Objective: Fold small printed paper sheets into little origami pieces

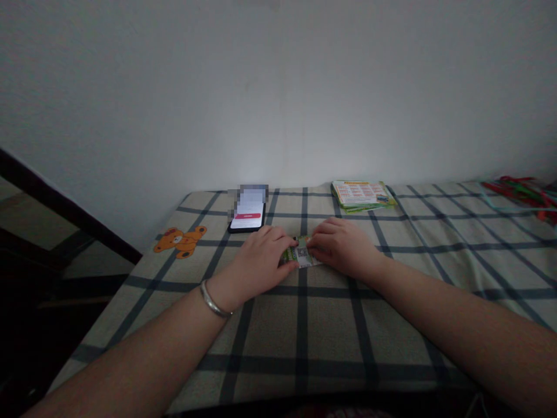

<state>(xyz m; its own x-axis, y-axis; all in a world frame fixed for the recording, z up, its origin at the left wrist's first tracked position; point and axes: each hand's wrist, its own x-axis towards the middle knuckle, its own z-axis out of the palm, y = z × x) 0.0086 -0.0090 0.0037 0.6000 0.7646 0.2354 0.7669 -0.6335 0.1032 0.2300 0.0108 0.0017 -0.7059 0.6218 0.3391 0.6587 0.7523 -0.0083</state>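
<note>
A small printed card (303, 253) with a QR code and green patterned parts lies on the checked tablecloth (278, 325). My left hand (263, 255) holds its left end, the thumb at the near edge and the fingers at the far one. On the other end, the bent fingers of my right hand (342, 247) pinch the card and cover part of it. Between the two hands, the middle of the card with the code stays visible. A silver bangle (213, 299) sits on my left wrist.
Beyond my left hand lies a lit phone (249, 210). A stack of printed green-edged cards (362, 195) is near the wall. Farther left is a flat orange bear figure (179, 241). Tangled red and green strips (522, 194) lie at the far right.
</note>
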